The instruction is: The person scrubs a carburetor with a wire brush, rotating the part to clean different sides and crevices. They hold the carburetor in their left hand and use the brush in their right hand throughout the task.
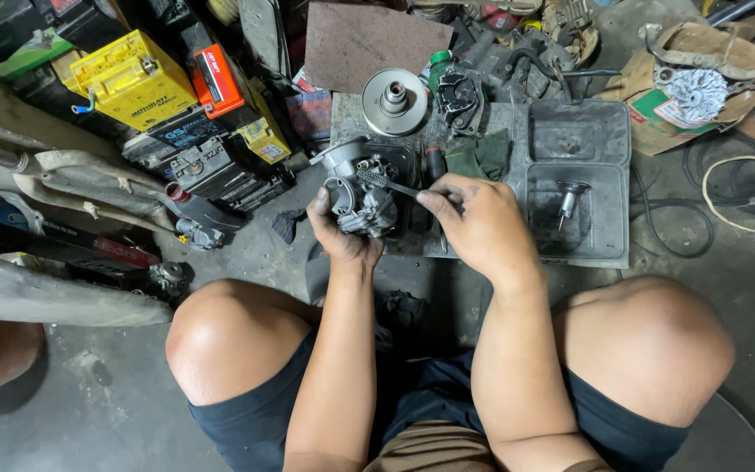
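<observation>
Carburetor (358, 197) cleaning underway: left hand (335, 229) clenches the body, right hand (474, 218) pinches a slim brush (388, 183) against it; scrubbing onward likely needs steady grip and small strokes.

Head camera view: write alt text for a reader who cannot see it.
Seen from above, a seated person's left hand holds a small grey carburetor while the right hand works a thin tool against it. Ahead on the dirty floor sit a grey plastic tray and a round metal pulley; a yellow battery lies to the left.
</observation>
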